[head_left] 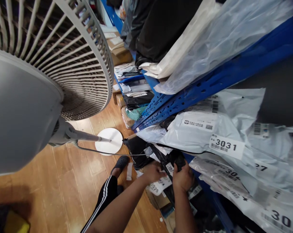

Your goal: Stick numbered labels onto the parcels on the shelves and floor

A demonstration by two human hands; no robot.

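Observation:
Low at the shelf, my right hand (pixel 184 177) is closed around the crumpled end of a black plastic parcel (pixel 179 161). To its left, my left hand (pixel 154 172) has its fingers curled together at the edge of the packages; what they pinch, if anything, is hidden. Just under that hand a white label (pixel 154 188) reading 3025 shows, beside another ending in 024. Between the hands, a small white label (pixel 170 168) starting with 302 sits on black plastic. A white mailer bag (pixel 200 129) with a label reading 3031 lies on the shelf above my right hand.
A large standing fan (pixel 88 64) fills the upper left, its round white base (pixel 110 140) on the wooden floor (pixel 88 165). A cable (pixel 132 154) runs from it across the parcels. Blue perforated shelf beams (pixel 185 97) carry more bags. Cartons (pixel 158 199) stand below.

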